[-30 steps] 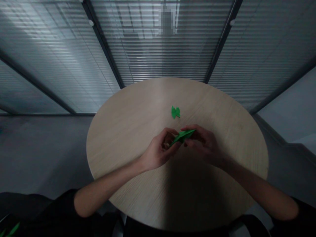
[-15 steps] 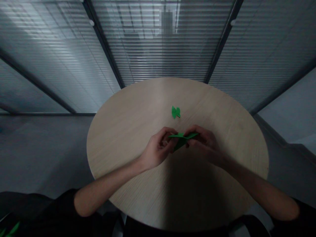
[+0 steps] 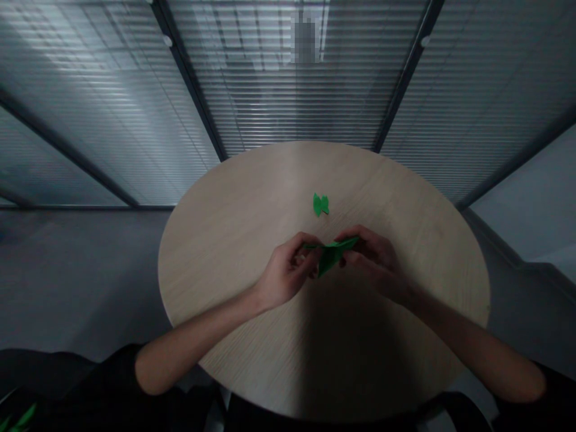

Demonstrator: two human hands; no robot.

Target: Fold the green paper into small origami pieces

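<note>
I see a folded piece of bright green paper [image 3: 332, 252] held above the surface, between the two hands. The left hand [image 3: 288, 270] is closed on one end of it, and the right hand [image 3: 371, 261] is closed on the other end. Not far in front of them, a small folded green paper shape [image 3: 320, 204] lies on the round light wooden surface [image 3: 407, 240], which stands before a glass wall with grey blinds [image 3: 288, 90].
</note>
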